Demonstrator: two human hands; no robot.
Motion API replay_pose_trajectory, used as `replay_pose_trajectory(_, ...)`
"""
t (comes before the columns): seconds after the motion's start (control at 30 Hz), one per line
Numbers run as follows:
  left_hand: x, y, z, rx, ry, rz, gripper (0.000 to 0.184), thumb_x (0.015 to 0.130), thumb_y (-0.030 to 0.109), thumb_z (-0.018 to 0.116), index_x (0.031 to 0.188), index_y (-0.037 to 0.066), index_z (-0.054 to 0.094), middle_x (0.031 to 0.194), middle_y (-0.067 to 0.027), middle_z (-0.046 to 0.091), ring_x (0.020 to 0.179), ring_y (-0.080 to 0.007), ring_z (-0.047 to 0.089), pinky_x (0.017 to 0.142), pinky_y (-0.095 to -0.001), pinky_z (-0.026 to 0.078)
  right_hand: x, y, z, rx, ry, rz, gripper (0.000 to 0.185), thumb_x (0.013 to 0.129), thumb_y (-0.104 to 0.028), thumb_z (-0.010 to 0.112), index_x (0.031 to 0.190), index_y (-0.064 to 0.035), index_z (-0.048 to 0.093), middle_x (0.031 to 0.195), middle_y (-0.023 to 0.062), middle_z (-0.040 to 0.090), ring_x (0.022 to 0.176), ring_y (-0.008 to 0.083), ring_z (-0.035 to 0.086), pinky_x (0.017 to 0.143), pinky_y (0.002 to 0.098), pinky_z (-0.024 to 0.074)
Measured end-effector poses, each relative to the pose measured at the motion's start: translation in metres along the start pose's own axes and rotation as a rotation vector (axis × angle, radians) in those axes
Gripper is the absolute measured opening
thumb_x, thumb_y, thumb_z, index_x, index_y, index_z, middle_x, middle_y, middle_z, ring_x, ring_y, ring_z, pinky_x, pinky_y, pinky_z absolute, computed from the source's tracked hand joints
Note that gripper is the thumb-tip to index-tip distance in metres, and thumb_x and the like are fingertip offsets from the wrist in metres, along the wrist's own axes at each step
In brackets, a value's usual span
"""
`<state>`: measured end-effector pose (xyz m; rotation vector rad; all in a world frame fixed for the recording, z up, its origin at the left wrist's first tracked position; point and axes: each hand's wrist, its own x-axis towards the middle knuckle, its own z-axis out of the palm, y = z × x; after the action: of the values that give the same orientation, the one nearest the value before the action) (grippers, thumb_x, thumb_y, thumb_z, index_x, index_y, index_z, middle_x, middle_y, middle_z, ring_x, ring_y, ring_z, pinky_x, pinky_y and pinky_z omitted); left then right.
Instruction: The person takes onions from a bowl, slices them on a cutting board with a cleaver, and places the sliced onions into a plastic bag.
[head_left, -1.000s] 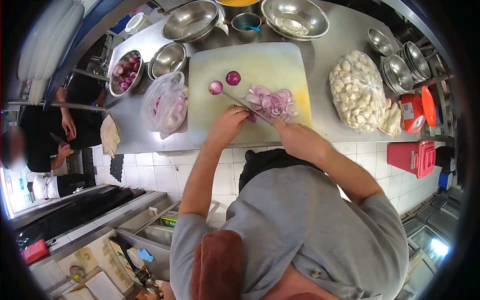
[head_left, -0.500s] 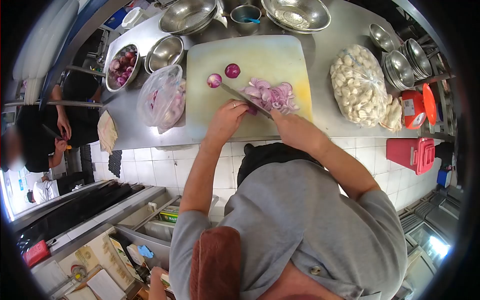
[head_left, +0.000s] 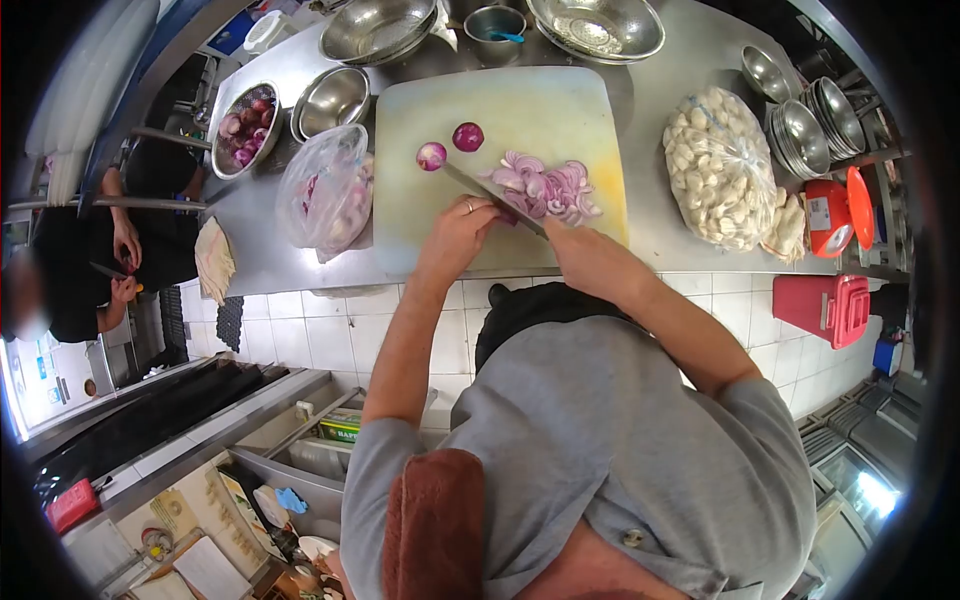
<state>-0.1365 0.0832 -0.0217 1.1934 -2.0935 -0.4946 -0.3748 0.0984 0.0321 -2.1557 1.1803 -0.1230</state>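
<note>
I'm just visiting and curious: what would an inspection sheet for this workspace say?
Surface: steel table; a pale cutting board lies on it, yellowed along its right side.
Job's things: knife, sliced onion and two rounded purple onions, whole or halved unclear.
Clutter: clear bag of what looks like garlic at right; onion bag, steel bowl and onion colander at left.
Left hand: on a mostly hidden onion piece beside the blade.
Right hand: gripping the knife.
Cables: nothing seen.
Surroundings: tiled floor, red bin, another person's hand with a knife.
</note>
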Motion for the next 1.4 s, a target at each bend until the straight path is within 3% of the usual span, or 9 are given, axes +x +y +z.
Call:
replay_pose_trajectory(0.23,-0.005,-0.008,0.004,-0.001,0.012,0.031,0.015,0.078,-0.004,0.072,0.093,0.002,0.071,0.095,-0.0102,0.071,0.091,-0.029,0.067,0.081,-0.0366,0.055,-0.013,-0.013,-0.018,-0.023,-0.099,0.066,0.02,0.09,0.001,0.045,0.11,0.0038,0.044,0.081,0.028,0.064,0.079,0.0476,0.064,0.07,0.0542,0.0485)
replay_pose_trajectory(0.33,-0.006,-0.012,0.005,0.031,0.032,0.04,0.015,0.079,-0.004,0.072,0.092,0.002,0.071,0.095,-0.0103,0.071,0.091,-0.0289,0.068,0.08,-0.0367,0.055,0.001,-0.004,-0.005,-0.052,-0.037,-0.004,0.026,0.083,0.005,0.049,0.109,0.0045,0.043,0.078,0.0285,0.064,0.079,0.0463,0.066,0.069,0.0527,0.0506)
replay_pose_trajectory(0.63,-0.008,-0.012,0.003,0.032,0.036,0.04,0.013,0.079,-0.005,0.07,0.091,0.002,0.071,0.095,-0.0112,0.071,0.091,-0.0285,0.068,0.08,-0.0363,0.055,0.006,0.0,0.002,-0.006,-0.006,-0.015,0.027,0.085,0.004,0.049,0.111,0.0043,0.043,0.081,0.0296,0.064,0.082,0.0471,0.066,0.072,0.0538,0.051)
replay_pose_trajectory(0.73,-0.006,-0.014,0.004,-0.002,0.022,0.027,0.013,0.079,-0.005,0.07,0.091,0.001,0.071,0.095,-0.011,0.071,0.091,-0.0285,0.068,0.08,-0.036,0.055,0.001,0.0,-0.013,-0.063,0.063,-0.032,0.023,0.089,0.0,0.05,0.111,0.0033,0.044,0.077,0.0281,0.063,0.077,0.0474,0.064,0.068,0.0544,0.0488)
replay_pose_trajectory(1.0,-0.01,-0.017,0.005,0.001,0.033,0.033,0.011,0.081,-0.004,0.069,0.091,0.002,0.071,0.096,-0.0105,0.071,0.093,-0.0287,0.067,0.081,-0.0371,0.055,-0.027,-0.019,-0.03,-0.076,-0.068,0.016,0.019,0.091,-0.002,0.049,0.109,0.0031,0.043,0.075,0.0269,0.063,0.076,0.0465,0.064,0.068,0.0538,0.0487)
replay_pose_trajectory(1.13,-0.012,-0.018,0.007,0.028,0.055,0.029,0.014,0.08,-0.005,0.068,0.092,0.003,0.071,0.096,-0.0103,0.071,0.093,-0.0292,0.067,0.082,-0.0372,0.055,-0.005,-0.003,-0.004,-0.038,-0.076,0.018,0.019,0.092,-0.002,0.048,0.109,0.0029,0.043,0.076,0.0267,0.063,0.077,0.0463,0.064,0.069,0.054,0.0485)
replay_pose_trajectory(1.23,-0.011,-0.017,0.004,0.05,0.045,0.044,0.017,0.079,-0.006,0.067,0.092,0.003,0.071,0.097,-0.0105,0.07,0.093,-0.0299,0.067,0.082,-0.0372,0.055,0.011,0.001,0.001,-0.033,-0.013,-0.053,0.031,0.082,0.006,0.051,0.113,0.0053,0.043,0.079,0.0274,0.064,0.08,0.0474,0.065,0.072,0.054,0.0503)
replay_pose_trajectory(1.3,-0.013,-0.015,0.005,0.02,0.039,0.023,0.018,0.078,-0.006,0.066,0.092,0.003,0.071,0.097,-0.01,0.07,0.093,-0.0295,0.067,0.082,-0.0374,0.055,0.002,-0.001,-0.011,-0.032,0.026,-0.08,0.019,0.094,-0.005,0.051,0.11,0.0033,0.044,0.074,0.0259,0.062,0.074,0.0462,0.062,0.066,0.0533,0.047)
replay_pose_trajectory(1.4,-0.013,-0.013,0.006,-0.001,0.053,0.014,0.018,0.078,-0.006,0.065,0.092,0.003,0.071,0.097,-0.0093,0.07,0.094,-0.029,0.067,0.083,-0.0376,0.055,-0.007,-0.001,-0.018,-0.033,0.053,-0.14,0.021,0.095,-0.006,0.053,0.111,0.0038,0.044,0.073,0.0257,0.061,0.072,0.0458,0.062,0.065,0.0528,0.0465)
